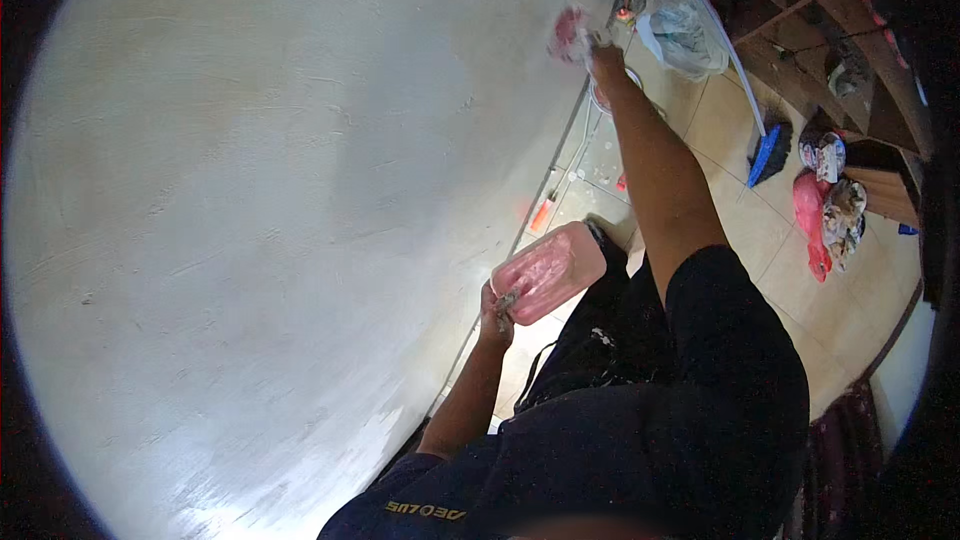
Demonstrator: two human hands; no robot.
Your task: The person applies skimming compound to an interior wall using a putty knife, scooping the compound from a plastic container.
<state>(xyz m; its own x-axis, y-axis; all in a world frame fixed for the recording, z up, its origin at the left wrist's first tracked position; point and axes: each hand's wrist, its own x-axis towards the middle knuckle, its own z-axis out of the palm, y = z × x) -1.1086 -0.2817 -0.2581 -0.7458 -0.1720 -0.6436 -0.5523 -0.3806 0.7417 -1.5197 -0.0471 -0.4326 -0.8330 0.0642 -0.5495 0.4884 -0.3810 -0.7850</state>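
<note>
at far left and across the middle, the pale wall [230, 200] looks coated over most of what shows, with ridges, streaks and a few small lumps; the spreading seems well along, while the uneven patches suggest smoothing is left. whether it is dry, i cannot tell. right of it, the left hand [497, 318] is closed round the near left edge of a pink tray [590, 262], held beside the wall. pinkish paste [545, 275] lies in it, so material appears to remain. beyond, on the tiled floor [735, 205], lies an orange-handled tool [542, 213]. farther right, the right hand [606, 60] reaches far toward the wall, seemingly curled round a blurred pinkish tool [570, 37]; contact with the wall is unclear.
</note>
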